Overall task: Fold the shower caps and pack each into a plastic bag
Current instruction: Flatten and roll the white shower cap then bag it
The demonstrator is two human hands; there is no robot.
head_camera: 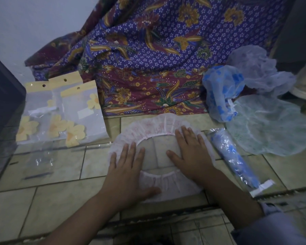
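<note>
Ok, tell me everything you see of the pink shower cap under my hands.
The pink shower cap lies spread flat and round on the tiled floor, opening upward. It looks like thin, see-through plastic, with a gathered elastic ring and ruffled rim; tiles show through its middle. The left hand presses flat on its left side, the right hand on its right.

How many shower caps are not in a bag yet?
4: pink cap in the middle, blue cap at right, pale cap behind it, green cap nearer, far right. More may hide.
</note>
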